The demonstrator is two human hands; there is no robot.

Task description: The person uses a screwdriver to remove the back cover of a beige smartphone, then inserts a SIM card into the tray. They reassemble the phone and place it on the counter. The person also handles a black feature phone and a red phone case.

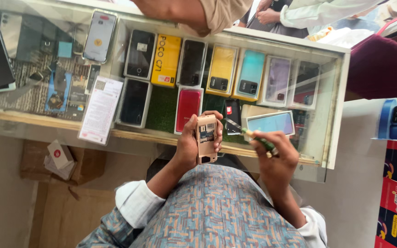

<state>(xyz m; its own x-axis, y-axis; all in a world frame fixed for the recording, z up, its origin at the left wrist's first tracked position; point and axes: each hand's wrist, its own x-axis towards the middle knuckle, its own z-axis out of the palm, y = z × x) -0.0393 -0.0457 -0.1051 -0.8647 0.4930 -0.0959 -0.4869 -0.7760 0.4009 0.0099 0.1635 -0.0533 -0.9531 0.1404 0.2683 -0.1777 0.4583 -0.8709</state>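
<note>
Two hands are working above a glass display counter [336, 115], seen from the head camera. The left hand [190, 147] is wrapping closed around a small gold-coloured phone [206, 138], thumb along one edge and fingertips [218, 138] curling over the other. The phone is standing upright in the grip with its back cover off, so the open compartment is facing the camera. The right hand [277, 158] is pinching shut on a thin green-handled tool [259, 140], whose dark tip is pointing toward the phone and stopping just beside its upper right edge; whether it is touching cannot be told. Both hands are hovering over the near edge of the counter, in front of the person's patterned shirt [217, 211]. Under the glass, phones and phone boxes are lying in rows, among them a yellow box [166, 59] and a red phone [188, 108]. A printed paper sheet [100, 109] is resting on the glass to the left.
</note>
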